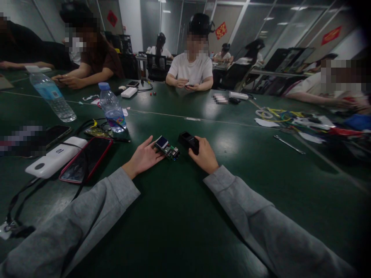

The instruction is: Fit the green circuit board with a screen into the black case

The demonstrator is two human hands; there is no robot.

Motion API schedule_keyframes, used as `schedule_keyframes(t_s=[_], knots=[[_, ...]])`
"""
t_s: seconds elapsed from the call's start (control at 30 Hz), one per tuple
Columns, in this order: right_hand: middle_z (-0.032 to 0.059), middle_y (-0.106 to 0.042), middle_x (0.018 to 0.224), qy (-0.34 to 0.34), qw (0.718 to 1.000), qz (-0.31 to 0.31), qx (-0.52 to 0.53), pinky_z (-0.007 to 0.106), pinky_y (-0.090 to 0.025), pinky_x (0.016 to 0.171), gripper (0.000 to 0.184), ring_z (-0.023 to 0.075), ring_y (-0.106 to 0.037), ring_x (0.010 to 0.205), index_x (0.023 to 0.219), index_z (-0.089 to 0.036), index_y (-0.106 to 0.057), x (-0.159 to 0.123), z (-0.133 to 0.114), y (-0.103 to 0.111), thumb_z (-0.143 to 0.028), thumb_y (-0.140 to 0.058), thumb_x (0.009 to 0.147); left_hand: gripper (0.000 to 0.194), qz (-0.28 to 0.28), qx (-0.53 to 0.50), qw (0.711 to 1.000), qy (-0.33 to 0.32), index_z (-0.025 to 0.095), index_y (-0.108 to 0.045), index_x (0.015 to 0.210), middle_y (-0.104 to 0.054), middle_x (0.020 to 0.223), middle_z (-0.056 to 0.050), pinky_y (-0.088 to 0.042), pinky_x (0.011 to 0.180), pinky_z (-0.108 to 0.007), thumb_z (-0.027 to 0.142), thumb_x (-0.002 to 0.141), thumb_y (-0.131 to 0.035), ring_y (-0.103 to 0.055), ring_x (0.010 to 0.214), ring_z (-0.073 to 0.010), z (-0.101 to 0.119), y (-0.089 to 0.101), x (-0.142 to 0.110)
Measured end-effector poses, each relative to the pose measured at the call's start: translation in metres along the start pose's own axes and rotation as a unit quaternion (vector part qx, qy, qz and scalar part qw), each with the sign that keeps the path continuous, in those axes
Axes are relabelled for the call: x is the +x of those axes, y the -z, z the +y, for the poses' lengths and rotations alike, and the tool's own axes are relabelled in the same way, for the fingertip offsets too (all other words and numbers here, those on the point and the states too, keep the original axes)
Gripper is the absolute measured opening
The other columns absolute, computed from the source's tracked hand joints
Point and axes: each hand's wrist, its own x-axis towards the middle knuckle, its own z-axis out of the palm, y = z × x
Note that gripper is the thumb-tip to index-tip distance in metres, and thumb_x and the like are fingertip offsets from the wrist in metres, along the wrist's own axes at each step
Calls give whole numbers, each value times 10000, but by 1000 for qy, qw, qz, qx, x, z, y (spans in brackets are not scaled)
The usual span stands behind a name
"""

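Note:
My left hand (145,157) is turned palm up, with its thumb stretched away. A small circuit board with a screen (166,147) rests on its fingers; green electronics show at the board's right end. Just to the right, my right hand (205,155) grips a black plastic case (189,142) between thumb and fingers. The case has a rectangular window or recess on its upper face; I cannot tell which. A short gap separates board and case, both held low over the dark green table (174,216).
Left of me lie a red-edged phone (87,160), a white power bank (56,157) and black cables. Two water bottles (112,108) stand beyond. At right are a wrench (290,144) and a heap of coloured wires (278,115). Several people sit around the table.

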Motion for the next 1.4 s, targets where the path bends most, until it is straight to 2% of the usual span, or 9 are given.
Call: schedule_keyframes(t_s=[0.3,0.47,0.6,0.7,0.83,0.93,1.07,1.2,1.4], knots=[[204,-556,1148,1,1000,1,-3,529,-497,944,568,339,-567,1083,1325,-75,-446,-1,0,-2,-343,-552,836,331,-2,3,1000,-6,159,-577,1157,-645,1199,-114,-390,1043,-393,370,903,-567,-585,1176,-243,-1,4,2],[182,-540,1159,-2,1000,-2,23,545,-505,924,627,332,-563,1083,1415,-105,-368,-2,-3,1,-331,-534,854,341,6,7,1000,-4,162,-564,1176,-639,1209,-112,-388,1043,-391,374,909,-556,-581,1180,-243,-1,4,3],[157,-516,1201,-15,994,82,73,549,-483,956,646,307,-545,1103,1469,-163,-299,-2,-11,6,-350,-513,889,367,16,10,1000,-5,160,-551,1202,-644,1193,-114,-396,1034,-393,384,911,-547,-589,1166,-242,-1,3,3],[141,-498,1237,-4,983,134,123,532,-465,985,615,287,-522,1142,1477,-206,-287,-5,-30,7,-364,-491,919,367,7,11,1000,-2,161,-559,1191,-645,1188,-112,-394,1034,-391,402,915,-533,-592,1154,-242,-1,5,4],[119,-507,1215,31,980,89,174,504,-481,972,594,263,-535,1117,1477,-235,-289,-8,-66,3,-362,-490,933,355,-17,5,1000,0,164,-592,1117,-671,1095,-103,-400,1014,-389,445,915,-511,-616,1081,-239,-1,10,7],[119,-495,1238,62,980,47,184,488,-488,973,593,259,-528,1129,1480,-251,-281,-9,-83,-2,-347,-491,934,336,-12,-6,1000,-1,172,-606,1066,-681,1000,-89,-415,987,-386,452,920,-492,-634,1004,-228,-1,13,7],[133,-498,1231,106,982,-20,154,485,-494,964,608,269,-529,1116,1483,-233,-283,-7,-83,-9,-300,-504,920,339,-2,-25,1000,-2,167,-612,1022,-681,982,-95,-430,972,-383,455,936,-456,-641,965,-219,-1,12,7],[152,-507,1211,104,982,-92,128,515,-511,926,661,292,-544,1084,1507,-213,-229,-6,-77,-13,-282,-500,908,366,1,-30,1000,5,155,-619,1028,-689,1013,-104,-437,972,-379,477,928,-476,-642,994,-221,0,11,7],[153,-483,1243,113,980,-104,123,552,-497,952,705,313,-531,1125,1531,-245,-146,-7,-79,-13,-275,-479,910,285,15,15,1000,-12,160,-626,1112,-698,1016,-73,-436,994,-354,350,905,-578,-642,1024,-189,-3,10,7]])
